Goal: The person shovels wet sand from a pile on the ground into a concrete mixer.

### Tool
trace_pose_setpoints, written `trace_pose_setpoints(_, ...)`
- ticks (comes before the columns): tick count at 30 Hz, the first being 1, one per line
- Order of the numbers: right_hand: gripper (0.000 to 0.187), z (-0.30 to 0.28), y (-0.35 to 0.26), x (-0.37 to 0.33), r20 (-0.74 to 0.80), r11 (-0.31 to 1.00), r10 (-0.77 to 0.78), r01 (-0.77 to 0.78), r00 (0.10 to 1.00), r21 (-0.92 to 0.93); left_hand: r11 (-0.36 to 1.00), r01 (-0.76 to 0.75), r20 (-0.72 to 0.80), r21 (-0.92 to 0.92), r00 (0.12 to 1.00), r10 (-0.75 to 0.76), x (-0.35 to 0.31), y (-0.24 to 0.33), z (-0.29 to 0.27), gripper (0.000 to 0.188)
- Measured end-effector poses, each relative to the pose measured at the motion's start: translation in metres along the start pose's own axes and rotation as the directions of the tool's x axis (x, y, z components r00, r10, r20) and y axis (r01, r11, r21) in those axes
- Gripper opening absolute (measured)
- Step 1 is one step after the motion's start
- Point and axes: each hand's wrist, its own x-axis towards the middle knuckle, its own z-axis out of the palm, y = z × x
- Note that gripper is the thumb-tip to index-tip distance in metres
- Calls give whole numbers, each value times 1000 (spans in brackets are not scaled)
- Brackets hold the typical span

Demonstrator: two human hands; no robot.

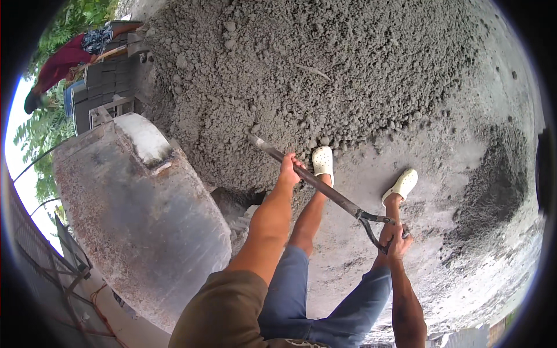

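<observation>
A long-handled shovel [332, 194] slants across the view, its far end down in a big heap of grey, crumbly wet mix [371, 64]. My left hand [289, 169] is closed around the shaft partway down. At the near right end, my right hand [398, 243] grips the dark D-shaped handle. The shovel's blade is hidden in the mix, so its shape cannot be seen. My two feet, in white clogs, stand at the heap's near edge, with the left clog [322, 160] close beside the shaft.
A large, crusted metal machine body [151, 220] stands close at my left. Grey blocks [110, 75] are stacked behind it, where another person [61, 65] in a dark red top bends over. A darker patch of loose material [493, 180] lies on the floor at right.
</observation>
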Motion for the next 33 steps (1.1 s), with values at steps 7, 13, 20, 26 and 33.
trace_pose_setpoints(7,50,-121,11,-14,-61,981,168,-162,984,103,992,-23,-76,122,997,33,-102,-78,30,25)
trace_pose_setpoints(13,49,-188,-44,-6,118,879,268,-293,956,377,961,-160,9,226,987,163,-221,-107,113,23)
trace_pose_setpoints(20,40,-239,-79,33,707,757,502,-648,498,-82,583,-606,367,541,794,484,-355,-125,205,29)
trace_pose_setpoints(26,40,-286,-56,-19,310,841,425,-498,850,211,806,-515,386,292,835,393,-384,-181,138,28)
trace_pose_setpoints(33,36,-358,-147,-109,-235,997,-33,48,971,60,997,-48,-96,61,994,54,-330,-257,95,38)
